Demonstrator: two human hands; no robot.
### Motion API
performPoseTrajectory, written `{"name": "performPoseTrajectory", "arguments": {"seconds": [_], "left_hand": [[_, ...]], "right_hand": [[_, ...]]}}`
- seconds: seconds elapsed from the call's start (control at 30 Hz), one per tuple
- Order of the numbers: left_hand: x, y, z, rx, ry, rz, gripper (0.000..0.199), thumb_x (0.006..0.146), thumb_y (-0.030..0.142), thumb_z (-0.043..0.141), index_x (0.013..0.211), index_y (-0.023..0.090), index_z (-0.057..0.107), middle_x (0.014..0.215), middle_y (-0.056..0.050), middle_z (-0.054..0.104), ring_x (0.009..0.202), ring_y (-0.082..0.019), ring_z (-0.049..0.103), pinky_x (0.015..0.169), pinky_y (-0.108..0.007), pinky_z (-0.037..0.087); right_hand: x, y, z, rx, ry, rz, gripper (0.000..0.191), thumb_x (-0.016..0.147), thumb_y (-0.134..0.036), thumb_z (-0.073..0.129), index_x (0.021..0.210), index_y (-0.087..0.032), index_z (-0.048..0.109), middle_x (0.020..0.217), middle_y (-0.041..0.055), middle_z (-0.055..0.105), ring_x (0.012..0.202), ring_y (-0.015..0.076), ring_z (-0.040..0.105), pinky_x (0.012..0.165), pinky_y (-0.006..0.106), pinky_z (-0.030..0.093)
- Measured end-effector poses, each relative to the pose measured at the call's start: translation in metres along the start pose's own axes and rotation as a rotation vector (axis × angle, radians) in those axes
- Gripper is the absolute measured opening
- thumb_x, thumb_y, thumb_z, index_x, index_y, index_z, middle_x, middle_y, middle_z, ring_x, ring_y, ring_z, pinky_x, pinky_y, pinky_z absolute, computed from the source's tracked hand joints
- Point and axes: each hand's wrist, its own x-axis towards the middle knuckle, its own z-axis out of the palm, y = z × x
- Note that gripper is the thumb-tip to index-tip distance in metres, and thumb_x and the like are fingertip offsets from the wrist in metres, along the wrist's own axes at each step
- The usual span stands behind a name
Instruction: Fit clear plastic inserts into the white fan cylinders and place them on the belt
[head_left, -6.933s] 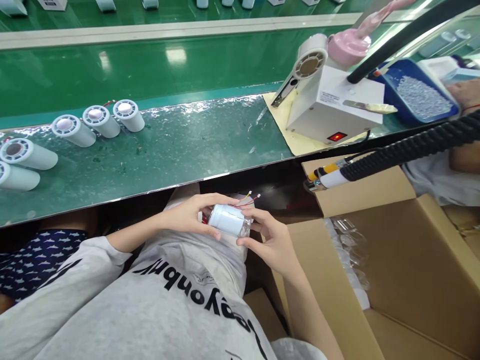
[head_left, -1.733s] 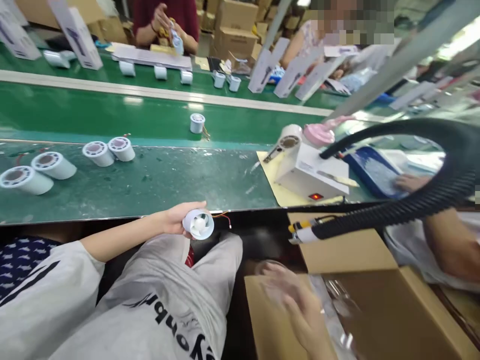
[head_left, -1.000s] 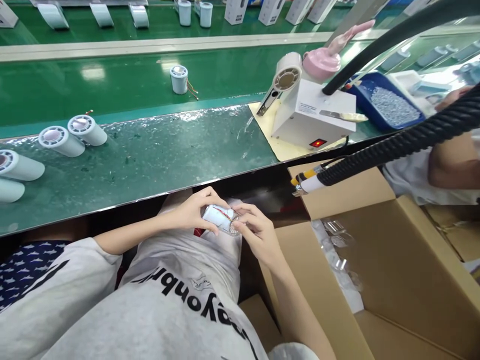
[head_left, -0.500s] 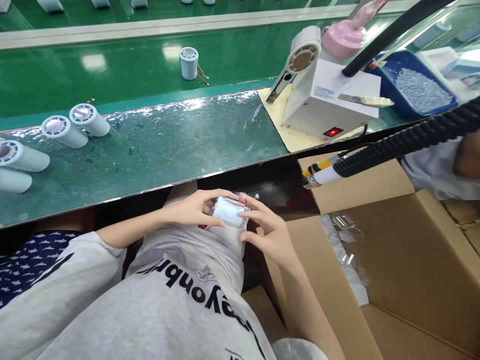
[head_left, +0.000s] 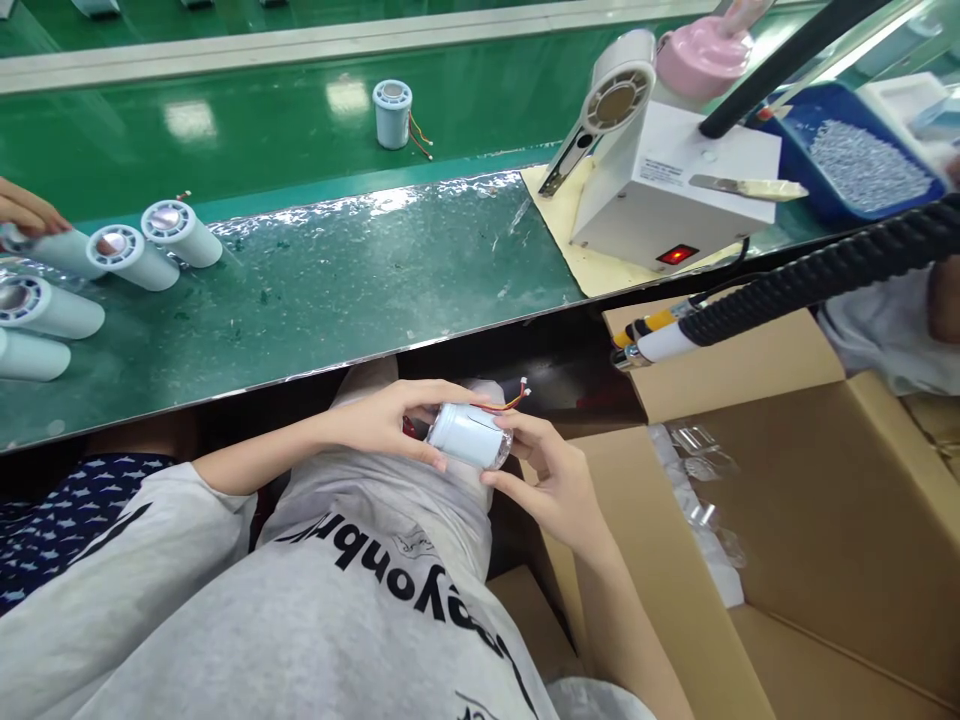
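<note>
Above my lap I hold a light blue cylindrical housing [head_left: 466,434] lying on its side, its axis running left to right. My left hand [head_left: 397,420] grips its left end, thumb below and fingers over the top. At the other end, my right hand [head_left: 544,468] has its thumb and fingers around the clear rim. Thin red and yellow wires [head_left: 510,402] with small white connectors stick out along the top. A similar blue cylinder [head_left: 392,118] with wires stands upright on the green belt beyond the bench.
Several blue cylinders [head_left: 133,258] lie at the bench's left, where another person's hand [head_left: 28,208] touches one. A white box [head_left: 675,190] with a lit red switch stands right, near a blue tray [head_left: 862,160]. An open carton [head_left: 840,520] and black hose [head_left: 810,270] are right.
The wires now point up and right, and the right hand has closed around the cylinder's end. Another person's hand has come in at the left with a cylinder.
</note>
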Motion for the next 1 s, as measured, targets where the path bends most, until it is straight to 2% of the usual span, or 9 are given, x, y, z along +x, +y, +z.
{"name": "performPoseTrajectory", "arguments": {"seconds": [0.27, 0.4, 0.67, 0.87, 1.0], "left_hand": [[-0.002, 0.004, 0.002, 0.055, 0.008, 0.004, 0.070, 0.078, 0.032, 0.089, 0.144, 0.031, 0.066, 0.154, -0.011, 0.061, 0.141, -0.032, 0.058, 0.108, -0.040, 0.056], [-0.002, 0.006, 0.003, 0.081, 0.016, -0.013, 0.070, 0.077, 0.032, 0.089, 0.143, 0.031, 0.067, 0.153, -0.011, 0.062, 0.140, -0.033, 0.058, 0.108, -0.042, 0.056], [-0.003, 0.005, 0.003, 0.095, 0.000, 0.001, 0.065, 0.078, 0.031, 0.089, 0.140, 0.030, 0.069, 0.150, -0.011, 0.064, 0.138, -0.033, 0.061, 0.107, -0.040, 0.057], [-0.001, 0.004, 0.003, 0.097, -0.013, 0.011, 0.065, 0.079, 0.031, 0.088, 0.141, 0.028, 0.069, 0.151, -0.012, 0.063, 0.140, -0.033, 0.060, 0.109, -0.041, 0.056], [-0.002, 0.002, 0.005, 0.082, -0.030, 0.017, 0.065, 0.079, 0.030, 0.088, 0.141, 0.028, 0.068, 0.150, -0.012, 0.063, 0.139, -0.032, 0.061, 0.108, -0.041, 0.057]], "right_hand": [[-0.001, -0.009, 0.000, 0.149, -0.010, 0.118, 0.048, 0.083, -0.047, 0.087, 0.121, -0.028, 0.066, 0.128, 0.0095, 0.075, 0.112, 0.0269, 0.075, 0.090, 0.038, 0.067], [0.000, -0.012, 0.001, 0.204, -0.005, 0.181, 0.049, 0.083, -0.053, 0.085, 0.120, -0.028, 0.066, 0.124, 0.0096, 0.074, 0.102, 0.0250, 0.077, 0.079, 0.034, 0.067], [0.001, -0.011, 0.004, 0.300, -0.001, 0.269, 0.053, 0.080, -0.065, 0.083, 0.114, -0.028, 0.065, 0.096, 0.0034, 0.075, 0.078, 0.0197, 0.073, 0.068, 0.030, 0.064], [0.000, -0.002, 0.009, 0.486, -0.007, 0.383, 0.051, 0.081, -0.064, 0.082, 0.107, -0.026, 0.061, 0.086, -0.0006, 0.070, 0.066, 0.0173, 0.073, 0.058, 0.032, 0.067], [-0.006, 0.014, 0.016, 0.538, 0.041, 0.446, 0.053, 0.083, -0.068, 0.077, 0.108, -0.023, 0.061, 0.077, -0.0028, 0.068, 0.049, 0.0145, 0.070, 0.046, 0.024, 0.060]]}}
